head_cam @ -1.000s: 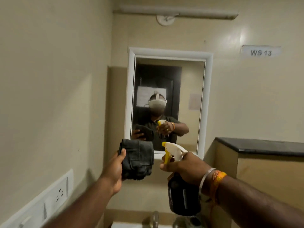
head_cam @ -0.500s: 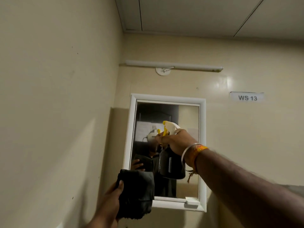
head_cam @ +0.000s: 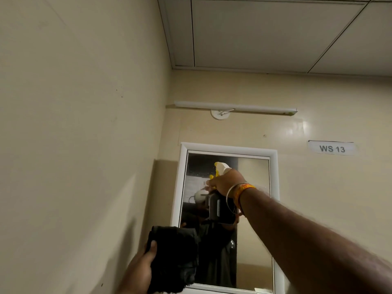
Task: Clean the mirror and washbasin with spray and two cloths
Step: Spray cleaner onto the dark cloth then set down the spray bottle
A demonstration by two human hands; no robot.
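A right hand (head_cam: 226, 182) grips a spray bottle (head_cam: 220, 206) by its neck, aimed at the mirror (head_cam: 252, 230). The left hand (head_cam: 141, 270) clutches a soft, limp dark cloth (head_cam: 174, 257).

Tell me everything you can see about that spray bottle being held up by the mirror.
The spray bottle has a dark, near-black body that looks like plastic, with pale markings on its side, and a white trigger head with yellow nozzle and trigger. It is roughly upright, raised in front of the upper half of the mirror, nozzle aimed at the glass. The right hand grips its neck, fingers at the trigger. Fine specks show on the glass near the nozzle. Whether it holds liquid cannot be seen.
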